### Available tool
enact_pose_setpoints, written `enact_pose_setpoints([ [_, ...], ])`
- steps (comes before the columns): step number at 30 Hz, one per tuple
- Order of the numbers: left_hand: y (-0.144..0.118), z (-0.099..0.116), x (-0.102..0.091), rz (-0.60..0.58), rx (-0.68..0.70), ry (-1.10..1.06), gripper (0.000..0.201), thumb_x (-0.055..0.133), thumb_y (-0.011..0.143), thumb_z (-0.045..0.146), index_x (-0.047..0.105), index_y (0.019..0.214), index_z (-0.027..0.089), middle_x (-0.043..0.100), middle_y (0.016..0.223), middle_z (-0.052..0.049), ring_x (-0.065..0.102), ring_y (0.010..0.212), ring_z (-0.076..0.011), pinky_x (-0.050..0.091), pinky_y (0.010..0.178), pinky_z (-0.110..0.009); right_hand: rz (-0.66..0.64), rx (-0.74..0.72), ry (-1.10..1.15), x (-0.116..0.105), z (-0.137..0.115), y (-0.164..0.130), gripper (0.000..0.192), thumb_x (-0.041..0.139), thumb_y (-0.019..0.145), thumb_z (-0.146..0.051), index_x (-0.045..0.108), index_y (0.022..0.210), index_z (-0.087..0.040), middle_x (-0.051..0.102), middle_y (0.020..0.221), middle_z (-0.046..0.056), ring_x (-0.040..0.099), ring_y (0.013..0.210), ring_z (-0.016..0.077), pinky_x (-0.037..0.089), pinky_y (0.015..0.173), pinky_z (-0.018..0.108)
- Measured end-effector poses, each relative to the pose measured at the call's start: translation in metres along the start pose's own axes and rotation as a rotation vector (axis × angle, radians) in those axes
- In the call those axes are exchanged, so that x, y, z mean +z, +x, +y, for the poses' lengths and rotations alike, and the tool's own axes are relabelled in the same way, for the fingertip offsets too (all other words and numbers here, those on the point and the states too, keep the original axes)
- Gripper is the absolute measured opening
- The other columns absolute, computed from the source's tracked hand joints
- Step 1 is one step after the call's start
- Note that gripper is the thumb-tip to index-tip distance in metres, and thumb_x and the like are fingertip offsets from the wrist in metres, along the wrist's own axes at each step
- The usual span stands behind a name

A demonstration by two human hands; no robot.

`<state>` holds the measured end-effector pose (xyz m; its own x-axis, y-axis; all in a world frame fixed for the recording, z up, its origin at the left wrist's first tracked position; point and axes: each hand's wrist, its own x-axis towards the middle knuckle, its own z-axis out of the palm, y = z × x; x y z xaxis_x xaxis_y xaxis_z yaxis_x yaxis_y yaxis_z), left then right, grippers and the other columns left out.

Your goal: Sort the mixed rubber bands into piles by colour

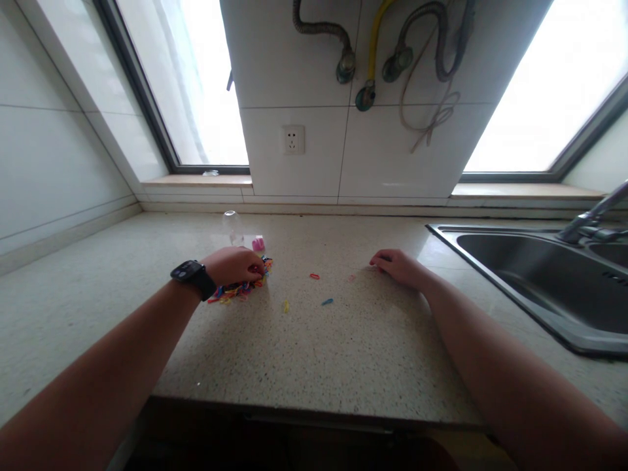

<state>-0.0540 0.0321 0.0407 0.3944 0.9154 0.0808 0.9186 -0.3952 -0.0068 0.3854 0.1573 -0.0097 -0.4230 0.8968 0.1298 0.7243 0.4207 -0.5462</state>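
Observation:
At a pile of small, bright elastic bands (238, 290) on the counter, my left hand (235, 265) has its fingers bent and pressed together. What lies between its fingertips is hidden. My right hand (397, 267) rests on the counter to the right, fingers loosely bent, with nothing visible in it. Between the hands lie single bands, apart from one another: a red band (314, 276), a yellow band (286, 306), a blue band (327, 301) and a faint pink band (352, 277), the last nearest my right hand.
Behind my left hand a clear plastic container (230, 226) stands close to a pink cap (258, 244). A steel sink (520, 275) with a faucet (596, 216) is set into the counter (314, 366) at the right. The back wall carries a socket (294, 140) and pipe valves (366, 97).

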Motion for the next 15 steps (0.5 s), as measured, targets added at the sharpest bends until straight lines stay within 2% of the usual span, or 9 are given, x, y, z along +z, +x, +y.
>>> enact_pose_setpoints([
  [7,-0.001,-0.001,-0.001,0.002,0.011,0.072,0.021,0.060,0.086,0.039,0.075,0.090,0.025,0.071,0.086,-0.006,0.061,0.076,-0.0197,0.033,0.063,-0.029,0.003,-0.002,-0.002,0.000,0.001,0.000,0.031,0.053,0.090,-0.040,0.074,0.095,-0.018,0.069,0.080,0.006,0.059,0.071,0.0170,0.043,0.067,0.029],
  [15,-0.002,0.008,-0.011,0.128,0.063,0.028,0.023,0.057,0.089,0.039,0.069,0.085,0.020,0.067,0.078,-0.006,0.055,0.068,-0.0172,0.033,0.062,-0.031,-0.004,-0.008,0.005,0.001,0.003,0.002,0.030,0.053,0.090,-0.040,0.073,0.095,-0.018,0.069,0.081,0.006,0.060,0.073,0.0174,0.043,0.068,0.029],
])
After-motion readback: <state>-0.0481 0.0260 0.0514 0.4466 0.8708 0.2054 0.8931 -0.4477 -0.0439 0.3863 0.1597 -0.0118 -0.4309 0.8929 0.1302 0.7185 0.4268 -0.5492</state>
